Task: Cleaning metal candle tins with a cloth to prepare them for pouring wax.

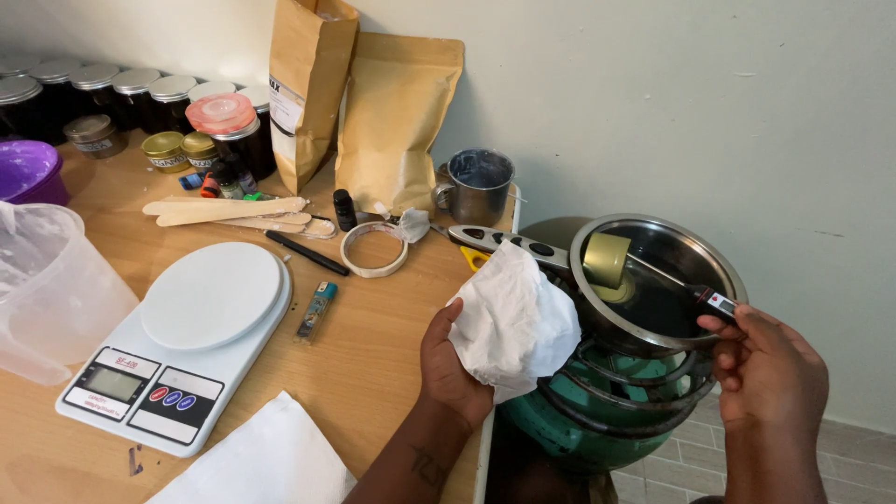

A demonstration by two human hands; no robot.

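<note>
- At the far left of the worktop a clear plastic jug is seen empty, and beside it a white scale stands with nothing on its plate; weighing, it is judged, is not in hand at this moment.
- Further back, wooden sticks, a tape roll and dark lidded jars are laid out untouched, with two brown paper bags against the wall.
- A crumpled white cloth is gripped by the left hand, its fingers closed under the cloth, at the right edge of the worktop, just beside the pan's handle.
- To the right, off the worktop, a steel pan is set on a green gas burner; a small gold tin is seen standing inside it.
- A probe thermometer is held by the right hand, fingers pinched on its head, its stem laid across the pan toward the tin.
- Heating is judged under way, the temperature being checked; whether it is finished cannot be told.
</note>
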